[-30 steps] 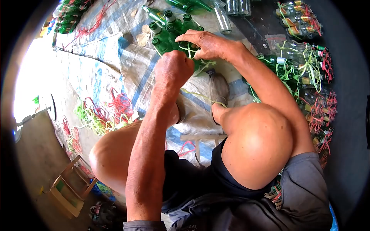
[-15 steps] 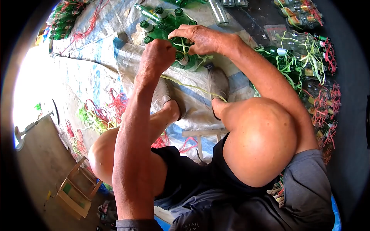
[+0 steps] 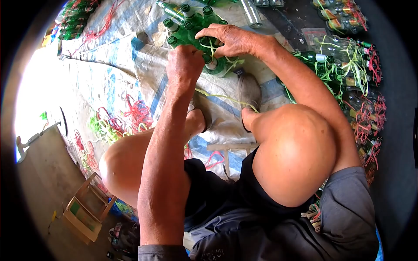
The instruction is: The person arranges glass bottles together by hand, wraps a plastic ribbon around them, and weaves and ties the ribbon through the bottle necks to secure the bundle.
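Observation:
A cluster of upright green glass bottles (image 3: 193, 32) stands on the sheet in front of my feet. Yellow-green plastic string (image 3: 212, 47) crosses their necks, and a loose length runs from near my left wrist toward my right ankle. My left hand (image 3: 185, 63) is a closed fist at the near left side of the bottles, apparently on the string; its fingertips are hidden. Over the right side of the cluster, my right hand (image 3: 228, 40) has thumb and fingers apart, resting around the bottle necks.
Tied bundles of bottles (image 3: 348, 65) line the right side. Red and green string piles (image 3: 126, 117) lie left on the sheet (image 3: 100, 87). A clear bottle (image 3: 251, 15) lies beyond my right hand. A wooden frame (image 3: 87, 213) stands lower left.
The left fist has shifted slightly right in view, with the forearm following. Bottles and right hand sit a little further right; part of this is the view moving. The right hand's pose stays similar.

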